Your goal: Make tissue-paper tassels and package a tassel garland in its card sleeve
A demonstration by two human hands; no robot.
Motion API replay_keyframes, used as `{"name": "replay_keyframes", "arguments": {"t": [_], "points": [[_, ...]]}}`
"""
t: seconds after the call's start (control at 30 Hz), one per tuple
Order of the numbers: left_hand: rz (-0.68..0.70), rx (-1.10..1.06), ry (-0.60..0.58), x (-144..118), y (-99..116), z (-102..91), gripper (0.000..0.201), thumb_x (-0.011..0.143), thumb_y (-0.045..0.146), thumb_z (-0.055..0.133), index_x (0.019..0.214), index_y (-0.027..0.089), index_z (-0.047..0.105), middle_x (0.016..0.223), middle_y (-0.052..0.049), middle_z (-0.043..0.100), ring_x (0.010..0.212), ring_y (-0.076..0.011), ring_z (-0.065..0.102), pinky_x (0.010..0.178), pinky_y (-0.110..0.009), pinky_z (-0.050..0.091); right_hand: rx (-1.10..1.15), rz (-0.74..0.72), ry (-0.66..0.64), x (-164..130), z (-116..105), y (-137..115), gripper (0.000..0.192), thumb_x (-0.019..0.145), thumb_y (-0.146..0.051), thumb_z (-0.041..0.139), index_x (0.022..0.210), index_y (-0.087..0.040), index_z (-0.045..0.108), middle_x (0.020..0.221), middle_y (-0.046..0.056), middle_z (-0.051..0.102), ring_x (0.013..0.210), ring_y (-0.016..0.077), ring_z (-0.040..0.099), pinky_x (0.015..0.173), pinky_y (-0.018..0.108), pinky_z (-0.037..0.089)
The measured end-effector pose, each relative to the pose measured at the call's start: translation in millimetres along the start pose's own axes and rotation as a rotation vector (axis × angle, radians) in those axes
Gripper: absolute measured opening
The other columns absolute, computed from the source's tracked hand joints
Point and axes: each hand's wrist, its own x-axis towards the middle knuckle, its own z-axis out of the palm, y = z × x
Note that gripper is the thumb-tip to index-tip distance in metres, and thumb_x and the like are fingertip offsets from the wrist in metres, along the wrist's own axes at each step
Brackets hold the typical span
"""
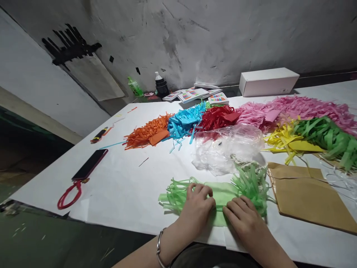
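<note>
At the near edge of a white table (125,193), a person's left hand (196,208) and right hand (245,221) rest side by side on a light green fringed paper piece (220,195), fingers curled and close together, fingertips pressing down on its uncut middle band. Neither hand pinches or lifts the paper; both lie flat on it. A metal bracelet (159,247) circles the left wrist. The paper's cut strips fan out at both ends, left of the left hand and above the right hand.

Just to the right lies a brown paper envelope (309,197), flat on the table. Behind the green piece sits a crumpled clear plastic bag (225,149). Well to the left, a dark phone (89,164) lies face up with a red cord loop (68,196) attached.

Farther back, heaps of fringed paper run across the table: orange (145,133), blue (182,122), red (219,117), pink (292,108), yellow (284,139) and darker green (331,139). Beyond them are small printed packets (195,95), a white box (267,82), a dark bottle (161,86) and a green bottle (135,87), all near the stained grey wall (223,33).
</note>
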Motion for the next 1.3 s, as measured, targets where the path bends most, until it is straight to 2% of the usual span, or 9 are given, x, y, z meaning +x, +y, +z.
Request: {"name": "replay_keyframes", "arguments": {"t": [0.17,0.3,0.47,0.57,0.8,0.93,1.1,1.17,1.3], "points": [[0.195,0.043,-0.022,-1.1,-0.9,-5.4,0.006,0.089,0.014,0.064,0.089,0.021,0.064,0.090,-0.003,0.066,0.088,-0.0214,0.054,0.097,-0.049,0.031,-0.001,0.012,-0.019,6.0,8.0,-0.6,0.036,0.099,-0.007,0.037,0.073,-0.019,0.059,0.069,0.003,0.053,0.071,0.0191,0.047,0.083,0.036,0.037],[0.264,0.073,-0.039,0.3,-5.9,-1.5,0.012,0.090,0.008,0.056,0.086,0.018,0.062,0.086,-0.002,0.065,0.084,-0.0194,0.053,0.095,-0.044,0.033,-0.003,0.042,-0.025,9.6,12.0,-3.2,0.031,0.101,-0.016,0.041,0.075,-0.019,0.058,0.071,0.002,0.054,0.071,0.0197,0.047,0.084,0.037,0.034],[0.180,-0.053,-0.034,1.4,-9.2,8.6,0.005,0.089,0.014,0.059,0.085,0.018,0.060,0.092,-0.003,0.067,0.087,-0.0195,0.056,0.091,-0.040,0.035,-0.013,0.008,-0.010,13.7,20.2,-8.1,0.038,0.102,-0.011,0.033,0.075,-0.019,0.058,0.070,0.002,0.054,0.069,0.0200,0.045,0.083,0.037,0.034],[0.182,-0.084,-0.015,-0.5,-10.8,10.3,0.013,0.092,0.008,0.055,0.087,0.019,0.061,0.094,-0.002,0.068,0.088,-0.0182,0.056,0.093,-0.040,0.033,-0.007,0.022,-0.020,12.0,21.4,-6.6,0.037,0.102,-0.012,0.033,0.076,-0.019,0.057,0.070,0.003,0.053,0.070,0.0199,0.045,0.082,0.036,0.034],[-0.010,-0.226,-0.004,-8.6,-12.7,5.7,0.011,0.091,0.017,0.064,0.080,0.018,0.060,0.090,-0.002,0.066,0.090,-0.0205,0.057,0.090,-0.041,0.033,0.006,0.093,-0.032,-5.7,2.8,9.4,0.032,0.102,-0.012,0.035,0.085,-0.019,0.061,0.080,0.004,0.061,0.082,0.0216,0.053,0.093,0.041,0.034],[-0.104,-0.158,-0.078,-4.7,0.0,-2.2,0.011,0.092,0.012,0.057,0.083,0.017,0.061,0.095,-0.004,0.066,0.092,-0.0221,0.056,0.092,-0.045,0.034,-0.019,0.198,-0.030,-10.1,-0.9,11.6,0.028,0.100,-0.012,0.038,0.087,-0.020,0.061,0.085,0.005,0.063,0.085,0.0223,0.055,0.094,0.043,0.034],[-0.212,0.047,-0.192,9.3,15.4,-12.1,0.008,0.087,0.012,0.059,0.081,0.016,0.063,0.097,-0.007,0.063,0.092,-0.0249,0.056,0.090,-0.049,0.038,-0.105,0.292,-0.046,-4.2,1.6,5.7,0.022,0.097,-0.014,0.046,0.079,-0.021,0.057,0.078,0.005,0.060,0.083,0.0256,0.054,0.093,0.050,0.032],[-0.137,0.112,-0.181,10.6,15.5,-11.7,0.008,0.086,0.009,0.060,0.083,0.017,0.063,0.103,-0.008,0.063,0.096,-0.0253,0.055,0.090,-0.048,0.038,-0.120,0.290,-0.037,-2.3,3.1,3.7,0.022,0.095,-0.011,0.046,0.079,-0.020,0.057,0.080,0.006,0.060,0.084,0.0260,0.054,0.096,0.053,0.030],[0.205,0.176,-0.122,7.6,10.5,-1.1,0.013,0.091,0.013,0.061,0.079,0.017,0.064,0.108,-0.005,0.064,0.100,-0.0249,0.054,0.098,-0.050,0.033,-0.092,0.131,-0.039,-1.6,8.4,1.4,0.028,0.091,-0.001,0.040,0.083,-0.021,0.059,0.085,0.005,0.063,0.089,0.0231,0.056,0.102,0.048,0.031]]}}
